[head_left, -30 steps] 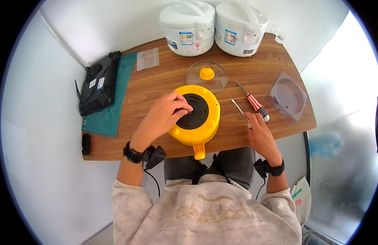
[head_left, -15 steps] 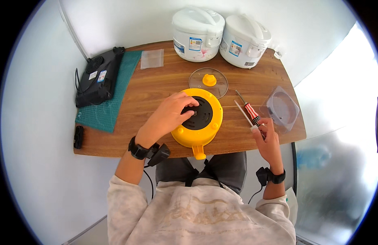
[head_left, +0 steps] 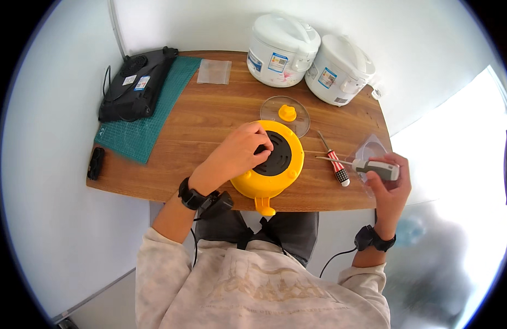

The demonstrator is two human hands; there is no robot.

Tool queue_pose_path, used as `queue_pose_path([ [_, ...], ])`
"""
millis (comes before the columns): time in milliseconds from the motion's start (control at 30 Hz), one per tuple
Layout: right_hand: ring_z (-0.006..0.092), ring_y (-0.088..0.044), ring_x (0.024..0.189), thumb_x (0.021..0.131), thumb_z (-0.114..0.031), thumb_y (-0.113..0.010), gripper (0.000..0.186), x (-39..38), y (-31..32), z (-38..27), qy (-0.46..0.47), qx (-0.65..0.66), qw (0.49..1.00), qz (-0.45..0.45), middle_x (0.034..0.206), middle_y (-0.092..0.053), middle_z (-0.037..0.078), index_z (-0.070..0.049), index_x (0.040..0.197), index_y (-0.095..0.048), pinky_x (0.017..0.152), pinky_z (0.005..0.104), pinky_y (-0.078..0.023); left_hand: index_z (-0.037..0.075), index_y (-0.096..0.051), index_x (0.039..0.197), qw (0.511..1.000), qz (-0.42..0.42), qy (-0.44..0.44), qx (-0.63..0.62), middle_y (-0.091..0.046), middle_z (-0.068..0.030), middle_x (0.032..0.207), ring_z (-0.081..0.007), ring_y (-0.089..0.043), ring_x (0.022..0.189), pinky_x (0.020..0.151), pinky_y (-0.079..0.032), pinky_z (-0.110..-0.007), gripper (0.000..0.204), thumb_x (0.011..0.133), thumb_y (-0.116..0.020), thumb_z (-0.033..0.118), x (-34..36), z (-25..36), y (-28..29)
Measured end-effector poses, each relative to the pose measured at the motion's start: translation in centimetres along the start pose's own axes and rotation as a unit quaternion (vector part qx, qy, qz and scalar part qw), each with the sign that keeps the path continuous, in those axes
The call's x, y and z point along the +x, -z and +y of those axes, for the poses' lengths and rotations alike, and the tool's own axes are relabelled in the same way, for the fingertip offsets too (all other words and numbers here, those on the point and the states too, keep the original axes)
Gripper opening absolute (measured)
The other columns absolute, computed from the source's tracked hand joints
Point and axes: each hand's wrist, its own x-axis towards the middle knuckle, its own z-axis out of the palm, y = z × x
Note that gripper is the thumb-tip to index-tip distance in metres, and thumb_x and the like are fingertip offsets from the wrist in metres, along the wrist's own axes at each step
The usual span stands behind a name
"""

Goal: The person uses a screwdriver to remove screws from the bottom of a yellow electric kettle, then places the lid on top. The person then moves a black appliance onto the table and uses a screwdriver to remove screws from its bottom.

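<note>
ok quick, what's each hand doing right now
Left hand: partly closed over the yellow pot; can't tell if it holds anything.
Right hand: closed, holding the grey-and-white screwdriver.

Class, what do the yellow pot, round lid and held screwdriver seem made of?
Yellow pot: probably smooth plastic, evenly coloured, softly shiny.
Round lid: clear glass or plastic; tabletop shows through.
Held screwdriver: thin grey shaft, likely metal; grey-and-white handle, seemingly plastic.

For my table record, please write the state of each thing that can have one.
Yellow pot: upside down
Left hand: fingers bent, at black base
Grey screwdriver: gripped in right hand, tip leftward
Red-handled screwdriver: lying on table
Glass lid: flat, knob up
Left rice cooker: lid closed
Right rice cooker: lid closed
Black appliance: on green mat, power unclear
</note>
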Motion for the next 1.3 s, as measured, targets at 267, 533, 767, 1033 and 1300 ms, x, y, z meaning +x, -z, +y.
queue_pose_path([
  [267,0.0196,-0.066,0.105,0.095,-0.008,-0.069,0.035,2.8,-4.0,-2.7,0.039,0.06,0.985,-0.156,0.119,-0.069,0.015,-0.002,0.123,-0.048,0.085,0.0297,-0.057,0.005,-0.077,0.099,0.999,-0.028,-0.014,-0.02,-0.064,-0.01,0.109,-0.0259,-0.061,0.104,0.093,-0.051,-0.034,0.012,0.09,-0.071,0.012,-0.1,-0.8,0.3],
  [533,0.02,-0.069,0.1,0.097,-0.013,-0.069,0.034,4.2,-6.2,-3.6,0.119,-0.041,0.96,-0.252,0.114,-0.07,0.011,-0.003,0.12,-0.046,0.084,0.0307,-0.057,0.004,-0.076,0.098,0.999,-0.023,-0.027,-0.03,-0.064,-0.0096,0.107,-0.0266,-0.062,0.1,0.089,-0.051,-0.035,0.012,0.089,-0.072,0.011,-0.1,-0.7,0.6],
  [767,0.0212,-0.069,0.098,0.096,-0.015,-0.069,0.035,4.3,-6.8,-3.4,0.135,-0.028,0.954,-0.267,0.112,-0.07,0.011,-0.004,0.12,-0.047,0.083,0.032,-0.056,0.005,-0.076,0.097,0.999,-0.01,-0.022,-0.043,-0.064,-0.0092,0.107,-0.0264,-0.06,0.102,0.09,-0.05,-0.035,0.01,0.09,-0.071,0.011,-0.2,-1.0,0.1],
  [1033,0.0217,-0.07,0.094,0.096,-0.016,-0.07,0.036,4.5,-7.1,-3.8,0.141,-0.043,0.949,-0.278,0.108,-0.071,0.012,-0.003,0.121,-0.047,0.081,0.0316,-0.056,0.005,-0.075,0.095,0.999,-0.018,-0.007,-0.042,-0.063,-0.009,0.106,-0.0257,-0.06,0.102,0.091,-0.05,-0.035,0.009,0.09,-0.071,0.01,-0.2,-0.8,0.2],
  [1300,0.0237,-0.071,0.093,0.096,-0.011,-0.069,0.033,4.5,-7.9,-4.3,0.135,-0.061,0.948,-0.282,0.105,-0.071,0.013,-0.004,0.119,-0.047,0.078,0.0321,-0.057,0.003,-0.073,0.095,0.998,-0.008,-0.026,-0.052,-0.063,-0.01,0.105,-0.0276,-0.06,0.103,0.093,-0.049,-0.037,0.01,0.089,-0.07,0.011,-0.1,-1.0,0.1],
])
